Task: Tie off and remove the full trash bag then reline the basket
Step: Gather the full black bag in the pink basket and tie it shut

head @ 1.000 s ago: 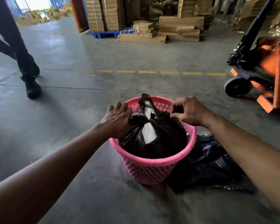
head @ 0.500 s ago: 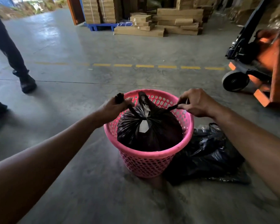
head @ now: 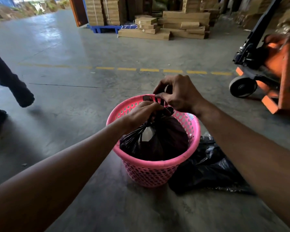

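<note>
A pink perforated basket point(head: 151, 171) stands on the concrete floor with a full black trash bag point(head: 164, 139) inside it. My left hand point(head: 141, 113) is closed around the gathered neck of the bag, just above its bulge. My right hand point(head: 177, 94) hovers over the basket's far rim and pinches one of the bag's black handle strips between thumb and fingers. Both hands meet above the bag's middle. A loose crumpled black bag point(head: 208, 171) lies flat on the floor against the basket's right side.
An orange pallet jack point(head: 268, 72) with a black wheel stands at the right. Another person's dark-clothed legs point(head: 15, 87) are at the left edge. Stacked cardboard boxes point(head: 171, 25) and a blue pallet point(head: 105, 28) sit beyond a dashed yellow floor line.
My hands, pulling the bag's handles apart half a second ago, have come together over the bag's middle. The person at the left has stepped on.
</note>
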The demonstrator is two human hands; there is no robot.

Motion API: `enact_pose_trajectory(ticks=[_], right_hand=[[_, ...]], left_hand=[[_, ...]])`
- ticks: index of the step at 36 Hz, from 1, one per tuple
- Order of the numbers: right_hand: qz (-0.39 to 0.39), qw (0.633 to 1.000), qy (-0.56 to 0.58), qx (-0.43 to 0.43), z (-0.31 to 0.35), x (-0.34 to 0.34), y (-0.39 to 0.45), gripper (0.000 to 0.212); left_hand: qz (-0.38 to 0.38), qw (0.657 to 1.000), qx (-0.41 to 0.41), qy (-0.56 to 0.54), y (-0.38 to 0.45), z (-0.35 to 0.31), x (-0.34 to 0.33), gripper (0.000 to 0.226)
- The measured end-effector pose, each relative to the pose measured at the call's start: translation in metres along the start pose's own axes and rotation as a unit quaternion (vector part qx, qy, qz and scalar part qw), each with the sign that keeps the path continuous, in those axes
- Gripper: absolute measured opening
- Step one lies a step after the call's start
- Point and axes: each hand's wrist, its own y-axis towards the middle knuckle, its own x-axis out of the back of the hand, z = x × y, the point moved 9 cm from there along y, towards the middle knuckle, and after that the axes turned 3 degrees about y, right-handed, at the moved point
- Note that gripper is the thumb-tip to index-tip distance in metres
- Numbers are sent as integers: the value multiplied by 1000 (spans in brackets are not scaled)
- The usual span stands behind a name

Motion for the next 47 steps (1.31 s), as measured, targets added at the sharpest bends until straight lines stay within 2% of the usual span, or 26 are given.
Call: enact_pose_trajectory(ticks=[4, 7, 9, 11, 16, 21, 26, 28, 37, 40, 42, 44, 45, 46, 47], right_hand=[[1, 999, 43, -23, -6, -6, -1, 27], [69, 994, 41, -69, -23, -12, -6, 45], [114, 990, 16, -79, -29, -22, -13, 50], [125, 990, 3, -73, -29, -31, -19, 43], [64, 995, 19, -69, -38, -23, -21, 13], [62, 992, 44, -99, -50, -10, -23, 11], [132, 972, 143, -131, -57, -27, -34, 10], [141, 970, 147, -135, -58, -39, -41, 10], [120, 977, 128, -122, -57, -67, -51, 10], [110, 981, 114, -114, -56, -69, -53, 9], [108, 983, 104, -110, -56, -70, -54, 12], [111, 982, 105, -108, -57, -71, -55, 17], [113, 982, 106, -108, -58, -72, -55, 19], [114, 982, 105, -109, -58, -72, -56, 18], [114, 982, 101, -110, -60, -72, -56, 16]], left_hand=[[-48, 999, -5, 12, 2, 3, 12, 39], [-54, 998, -4, -14, 0, 3, 16, 27], [-36, 998, 3, -48, -2, 3, 14, 24], [-15, 997, 14, -72, -3, 4, 10, 23], [29, 997, 61, -42, 1, 13, 14, 26], [39, 992, 104, -62, 4, 28, 27, 30], [7, 972, 181, -149, 1, 44, 24, 33], [2, 963, 201, -180, -2, 45, 21, 33], [-24, 957, 211, -197, 0, 49, 28, 32], [-11, 975, 174, -136, 0, 34, 26, 33], [-23, 992, 110, -59, 2, 16, 28, 32], [8, 998, 39, 55, 1, -2, 22, 34], [20, 986, 5, 167, 1, -9, 21, 36], [25, 952, -36, 302, -1, -17, 20, 39], [24, 900, -81, 427, -4, -26, 17, 42]])
